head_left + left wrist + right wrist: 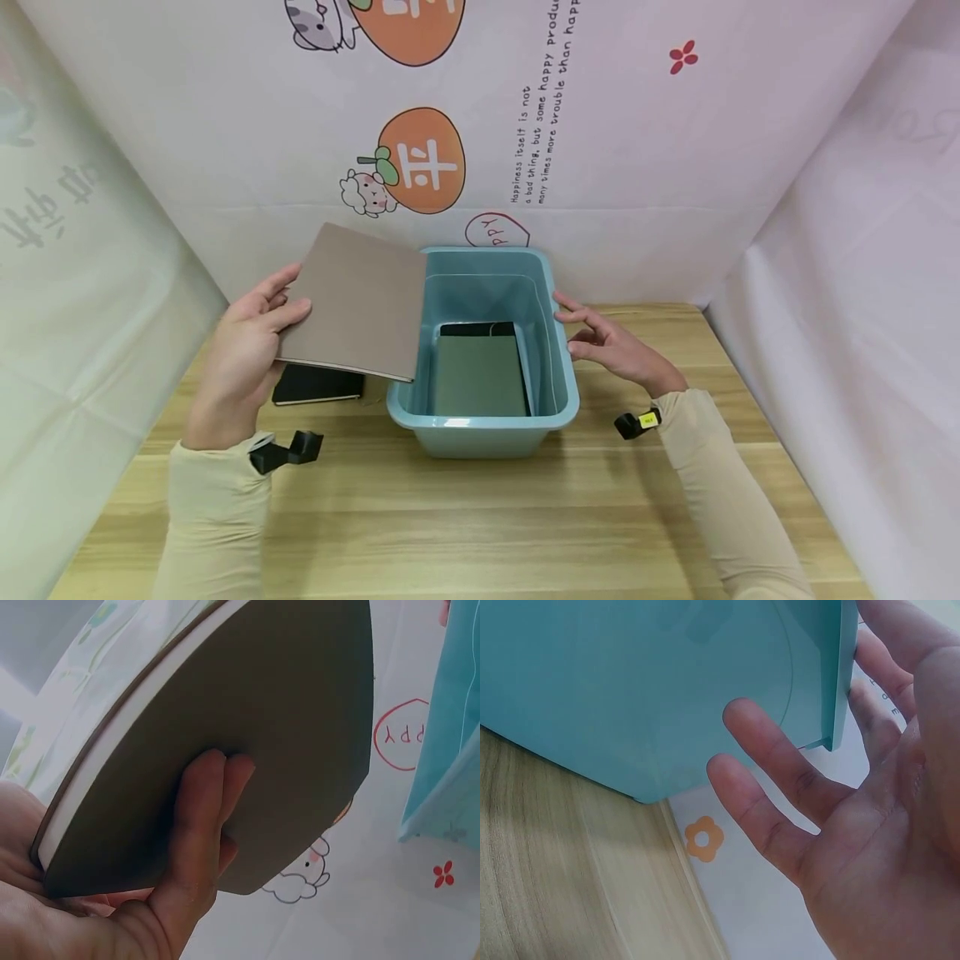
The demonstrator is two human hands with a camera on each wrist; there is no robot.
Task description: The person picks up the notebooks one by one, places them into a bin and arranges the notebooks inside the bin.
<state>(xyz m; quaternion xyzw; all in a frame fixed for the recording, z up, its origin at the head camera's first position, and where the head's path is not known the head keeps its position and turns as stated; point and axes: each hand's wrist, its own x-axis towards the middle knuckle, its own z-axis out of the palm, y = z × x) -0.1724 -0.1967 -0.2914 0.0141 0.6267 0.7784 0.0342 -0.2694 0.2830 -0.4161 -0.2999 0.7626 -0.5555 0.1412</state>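
Left hand (pixel 243 354) raised above counter (pixel 480 508) near its left edge, forearm running up from the near-left corner, wrist bent slightly inward. Grip clamped on tan notebook (pixel 356 302): thumb on top cover, fingers (pixel 202 817) flat underneath, seen in left wrist view. Notebook held tilted, far corner high, near-right corner hanging over left rim of blue bin (pixel 558 392).

Right hand (pixel 611 342) extended from the counter's right side, forearm angled inward, palm facing left toward bin. Grip apart, holding nothing: fingers (pixel 780 757) straight and spread, tips just beside bin's right wall near the rim. Actual contact with the wall not discernible in either view.

Bin sat at counter's far middle, against the backdrop. Inside, on the bin floor: green notebook (pixel 480 375) lying flat, overlapping a black item (pixel 476 328) at the far end, only its edge visible.

Black notebook (pixel 318 385) flat on counter, just left of bin, under the raised tan one, partly hidden by the left hand.

Black wrist cameras strapped to both cream sleeves.
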